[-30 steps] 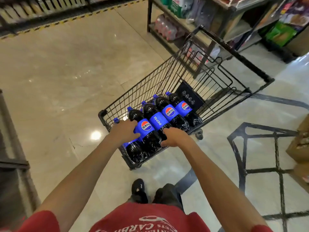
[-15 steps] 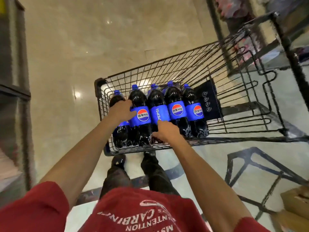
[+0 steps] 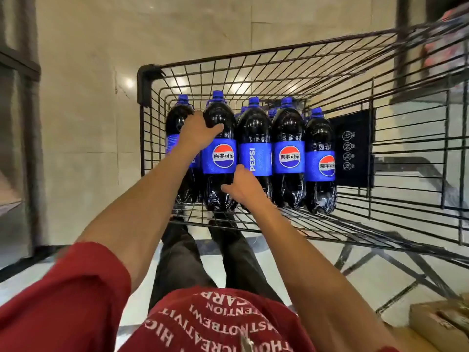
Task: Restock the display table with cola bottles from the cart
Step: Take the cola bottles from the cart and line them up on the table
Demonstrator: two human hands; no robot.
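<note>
Cola bottle [image 3: 219,158], glossy plastic | left hand [image 3: 200,133] grips shoulder | right hand [image 3: 245,190] grips waist | wire cart [image 3: 143,82]

Head-worn wide-angle view, steeply downward, close above the cart [image 3: 144,85]

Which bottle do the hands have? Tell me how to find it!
Look in the black wire cart at the front row of cola bottles. Take the second from the left. Only this bottle has both hands on it: left hand on its shoulder, right hand down low.
</note>
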